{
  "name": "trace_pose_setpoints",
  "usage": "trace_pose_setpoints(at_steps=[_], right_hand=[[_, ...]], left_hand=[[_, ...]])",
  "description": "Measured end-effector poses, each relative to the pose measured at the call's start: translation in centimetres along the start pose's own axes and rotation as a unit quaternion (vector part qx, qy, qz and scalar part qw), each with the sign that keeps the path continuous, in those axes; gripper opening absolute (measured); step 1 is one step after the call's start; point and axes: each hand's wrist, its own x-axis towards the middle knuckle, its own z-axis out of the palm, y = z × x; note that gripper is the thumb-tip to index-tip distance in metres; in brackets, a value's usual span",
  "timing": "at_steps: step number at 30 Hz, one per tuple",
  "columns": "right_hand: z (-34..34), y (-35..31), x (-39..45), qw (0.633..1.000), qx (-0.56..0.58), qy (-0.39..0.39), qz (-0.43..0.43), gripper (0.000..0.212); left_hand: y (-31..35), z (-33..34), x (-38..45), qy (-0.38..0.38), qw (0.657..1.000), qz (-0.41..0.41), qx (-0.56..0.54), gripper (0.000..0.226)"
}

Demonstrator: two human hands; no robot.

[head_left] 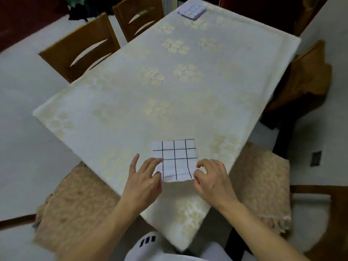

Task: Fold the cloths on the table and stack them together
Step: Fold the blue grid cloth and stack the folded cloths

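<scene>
A small white cloth with a dark grid pattern [176, 159] lies folded into a square near the table's front corner. My left hand [144, 178] touches its left edge, thumb and fingertips at the near left corner. My right hand [211, 178] pinches the near right corner, which is slightly lifted, with curled fingers. A second folded checked cloth [192, 11] lies at the far end of the table [169, 81].
The table wears a pale floral tablecloth. Two wooden chairs [81, 51] stand along its left side, and another with brown fabric [305, 81] on the right. Beige fringed cloth [261, 181] hangs at the near corner on both sides.
</scene>
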Motion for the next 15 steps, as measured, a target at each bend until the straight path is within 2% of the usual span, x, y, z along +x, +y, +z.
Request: trace_pose_setpoints(at_steps=[6,15], right_hand=[[0.5,-0.5,-2.1,0.999,0.015,-0.029,0.01,0.006],[1.3,1.8,5.1,0.999,-0.005,-0.017,0.035,0.007]], left_hand=[[0.9,0.2,-1.7,-0.034,0.999,-0.027,-0.017,0.013],[-3.0,1.0,5.2,-0.072,0.995,-0.064,0.01,0.013]])
